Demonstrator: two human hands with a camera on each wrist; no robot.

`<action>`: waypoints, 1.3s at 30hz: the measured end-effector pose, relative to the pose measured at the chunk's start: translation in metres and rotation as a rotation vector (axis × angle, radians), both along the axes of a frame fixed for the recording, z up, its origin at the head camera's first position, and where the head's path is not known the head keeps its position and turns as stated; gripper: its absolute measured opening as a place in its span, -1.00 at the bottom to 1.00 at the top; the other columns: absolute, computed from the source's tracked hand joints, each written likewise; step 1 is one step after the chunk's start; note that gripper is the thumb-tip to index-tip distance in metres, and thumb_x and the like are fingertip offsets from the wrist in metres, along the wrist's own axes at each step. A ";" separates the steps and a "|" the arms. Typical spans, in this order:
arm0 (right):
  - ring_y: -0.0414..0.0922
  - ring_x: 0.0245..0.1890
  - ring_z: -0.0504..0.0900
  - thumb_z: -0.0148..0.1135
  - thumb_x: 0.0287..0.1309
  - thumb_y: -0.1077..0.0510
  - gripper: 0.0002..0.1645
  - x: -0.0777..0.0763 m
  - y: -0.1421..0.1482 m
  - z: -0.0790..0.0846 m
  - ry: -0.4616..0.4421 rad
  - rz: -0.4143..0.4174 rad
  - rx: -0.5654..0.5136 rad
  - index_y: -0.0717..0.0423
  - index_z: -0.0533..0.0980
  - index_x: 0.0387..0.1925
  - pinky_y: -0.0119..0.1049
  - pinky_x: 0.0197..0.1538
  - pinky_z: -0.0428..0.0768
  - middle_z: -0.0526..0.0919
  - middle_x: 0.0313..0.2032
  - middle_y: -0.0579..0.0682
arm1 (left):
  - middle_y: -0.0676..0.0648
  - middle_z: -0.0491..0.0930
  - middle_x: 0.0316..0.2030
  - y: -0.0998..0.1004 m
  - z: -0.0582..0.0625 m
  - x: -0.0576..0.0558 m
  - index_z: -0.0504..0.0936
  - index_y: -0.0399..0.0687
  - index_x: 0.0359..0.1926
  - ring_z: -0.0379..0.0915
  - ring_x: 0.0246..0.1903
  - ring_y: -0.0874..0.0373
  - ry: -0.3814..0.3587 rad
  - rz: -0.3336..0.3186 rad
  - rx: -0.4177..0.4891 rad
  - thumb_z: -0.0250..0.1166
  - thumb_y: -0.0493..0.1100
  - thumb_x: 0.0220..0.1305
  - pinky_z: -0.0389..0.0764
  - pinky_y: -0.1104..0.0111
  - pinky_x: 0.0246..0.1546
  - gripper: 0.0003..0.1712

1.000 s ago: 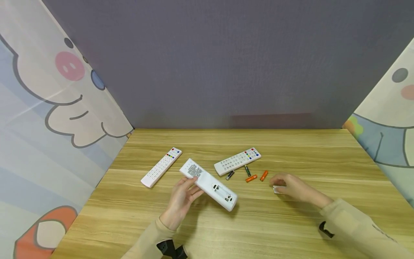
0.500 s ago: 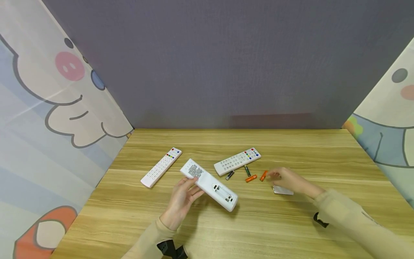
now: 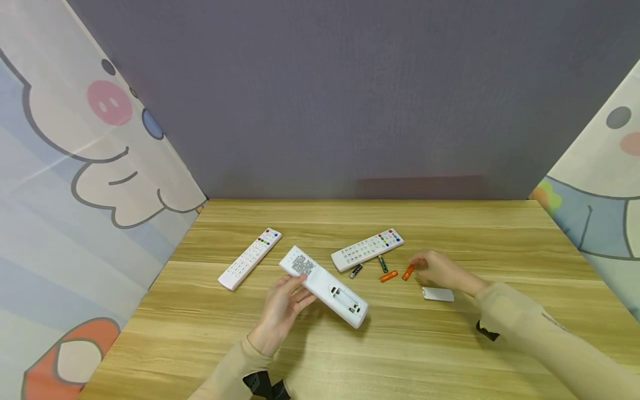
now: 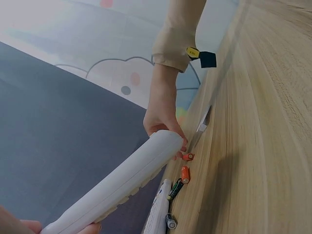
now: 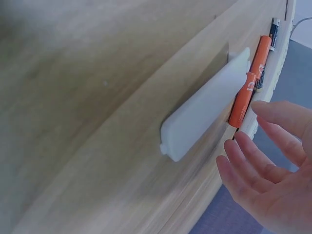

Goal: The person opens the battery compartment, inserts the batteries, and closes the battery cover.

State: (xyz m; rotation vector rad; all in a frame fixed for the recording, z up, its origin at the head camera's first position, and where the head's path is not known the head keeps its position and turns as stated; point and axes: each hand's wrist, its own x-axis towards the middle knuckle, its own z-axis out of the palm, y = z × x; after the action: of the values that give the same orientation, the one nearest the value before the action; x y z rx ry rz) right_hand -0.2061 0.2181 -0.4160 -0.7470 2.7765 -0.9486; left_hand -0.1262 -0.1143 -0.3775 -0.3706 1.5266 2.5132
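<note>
Remote control (image 3: 324,286): raised above the surface (image 3: 400,350), back upward, tilted, in the left half of the work area.
Battery compartment (image 3: 345,298): uncovered, metal contacts showing, seemingly without batteries; judged as opened but neither filled nor closed.
Cover (image 3: 438,294): off, lying loose on the surface just in front of the right grip (image 3: 442,272); refitting not yet done.
Left grip (image 3: 279,314): holding the remote control, thumb on the back, fingers underneath.
Right grip: moderately wide, fingers relaxed and apart, holding nothing; right beside the first orange battery (image 3: 408,272), contact impossible to tell.
Second orange battery (image 3: 388,276): loose on the surface, further left.
Green battery (image 3: 382,263) and black battery (image 3: 356,271): loose too, near the second remote (image 3: 367,249).
Second remote and third remote (image 3: 250,259): face up on the surface, backs hidden, so impossible to tell whether filled.
Shift at the cover: partly hidden by the right grip a second ago, now fully in sight.
Shift at the right grip: away from the cover, towards the first orange battery.
Shift at the left grip: hardly any, with the remote control in almost the same pose.
</note>
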 end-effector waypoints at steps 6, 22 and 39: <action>0.01 -0.30 0.53 0.19 -0.19 0.44 -0.67 -0.005 -0.003 -0.002 0.004 -0.004 0.024 0.35 0.52 -0.23 -0.10 -0.22 0.56 0.58 -0.29 0.14 | -0.14 0.46 -0.23 0.000 0.000 0.000 0.20 -0.42 0.03 0.51 -0.29 0.10 -0.002 -0.004 -0.008 0.03 -0.33 0.22 0.55 0.24 -0.12 -0.62; 0.06 -0.25 0.52 0.20 -0.23 0.46 -0.70 -0.008 -0.009 -0.002 0.008 0.063 0.070 0.34 0.54 -0.30 -0.10 -0.17 0.57 0.55 -0.27 0.14 | -0.12 0.46 -0.26 0.001 -0.001 0.000 0.23 -0.41 -0.01 0.51 -0.32 0.11 -0.014 0.003 -0.011 0.03 -0.35 0.21 0.57 0.25 -0.14 -0.65; -0.20 -0.47 0.38 0.21 -0.22 0.44 -0.82 -0.008 -0.009 -0.004 0.046 0.102 0.132 0.15 0.55 -0.51 -0.43 -0.46 0.41 0.45 -0.45 -0.06 | -0.09 0.47 -0.31 0.002 -0.003 0.001 0.23 -0.40 -0.04 0.50 -0.36 0.13 -0.004 -0.004 -0.002 0.03 -0.34 0.21 0.57 0.24 -0.16 -0.68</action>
State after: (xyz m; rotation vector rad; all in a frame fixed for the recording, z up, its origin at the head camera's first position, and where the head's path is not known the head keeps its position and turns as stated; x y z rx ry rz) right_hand -0.2138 0.2096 -0.4198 -0.8902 2.7763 -0.7308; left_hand -0.1253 -0.1127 -0.3801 -0.3726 1.5267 2.5071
